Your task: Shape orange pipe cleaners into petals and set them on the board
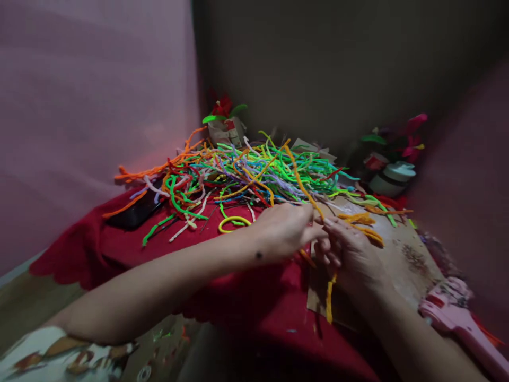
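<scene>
My left hand (287,229) and my right hand (352,252) meet over the front of the table, fingers closed on an orange pipe cleaner (301,182). Its long end slants up and away to the left from my fingertips. An orange end (329,301) hangs below my right hand; whether it is the same stem is hidden by the fingers. More bent orange pipe cleaners (368,228) lie just beyond my right hand on a cardboard sheet (397,246). Behind both hands spreads a tangled heap of multicoloured pipe cleaners (254,172).
A red cloth (254,297) covers the table. At the right edge lies a pink glue gun (453,313). A yellow ring (234,224) sits beside my left forearm, and a dark phone-like slab (133,212) lies at left. Potted craft flowers (226,124) and a white-lidded container (392,178) stand behind.
</scene>
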Action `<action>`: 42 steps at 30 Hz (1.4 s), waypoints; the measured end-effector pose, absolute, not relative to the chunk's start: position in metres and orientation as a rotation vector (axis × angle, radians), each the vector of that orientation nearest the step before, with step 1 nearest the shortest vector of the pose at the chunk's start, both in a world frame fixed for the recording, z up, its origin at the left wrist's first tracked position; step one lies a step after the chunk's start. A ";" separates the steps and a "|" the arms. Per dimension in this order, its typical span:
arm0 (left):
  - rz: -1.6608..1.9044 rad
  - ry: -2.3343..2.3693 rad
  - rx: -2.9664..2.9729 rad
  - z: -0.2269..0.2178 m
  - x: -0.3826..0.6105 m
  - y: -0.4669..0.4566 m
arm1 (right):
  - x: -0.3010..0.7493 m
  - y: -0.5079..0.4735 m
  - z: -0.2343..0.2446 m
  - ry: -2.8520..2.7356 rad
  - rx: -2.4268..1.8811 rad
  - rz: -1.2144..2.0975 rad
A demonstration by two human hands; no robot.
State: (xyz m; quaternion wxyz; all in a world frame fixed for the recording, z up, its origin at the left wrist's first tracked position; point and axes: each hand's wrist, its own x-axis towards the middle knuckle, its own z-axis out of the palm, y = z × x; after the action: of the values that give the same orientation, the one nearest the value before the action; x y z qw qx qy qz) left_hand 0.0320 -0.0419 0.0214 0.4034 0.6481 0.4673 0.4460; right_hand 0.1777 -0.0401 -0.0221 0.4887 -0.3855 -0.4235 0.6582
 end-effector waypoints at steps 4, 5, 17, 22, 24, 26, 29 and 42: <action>0.918 0.969 1.335 0.019 0.021 -0.014 | 0.172 -0.042 -0.022 -1.014 -0.928 1.621; 0.945 0.916 1.237 0.017 0.022 -0.010 | 0.171 -0.042 -0.022 -1.021 -0.939 1.630; 1.482 0.815 0.908 0.010 -0.020 0.023 | 0.170 -0.045 -0.026 -1.061 -0.993 1.923; 1.533 0.745 0.732 0.012 -0.032 0.029 | 0.178 -0.037 -0.032 -1.092 -0.995 1.958; 1.596 0.736 0.665 0.012 -0.040 0.035 | 0.182 -0.035 -0.033 -1.118 -0.968 1.968; 1.643 0.735 0.635 0.013 -0.048 0.040 | 0.183 -0.034 -0.033 -1.160 -0.945 1.944; 1.666 0.740 0.618 0.013 -0.054 0.043 | 0.182 -0.036 -0.031 -1.218 -0.922 1.887; 1.631 0.847 0.622 0.011 -0.044 0.040 | 0.178 -0.038 -0.027 -1.224 -0.895 1.829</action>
State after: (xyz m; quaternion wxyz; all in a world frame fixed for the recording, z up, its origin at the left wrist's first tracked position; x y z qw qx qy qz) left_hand -0.0441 0.0398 0.0113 0.5651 0.2644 0.3601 0.6936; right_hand 0.1776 -0.0381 -0.0265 0.3735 -0.3494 -0.4779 0.7141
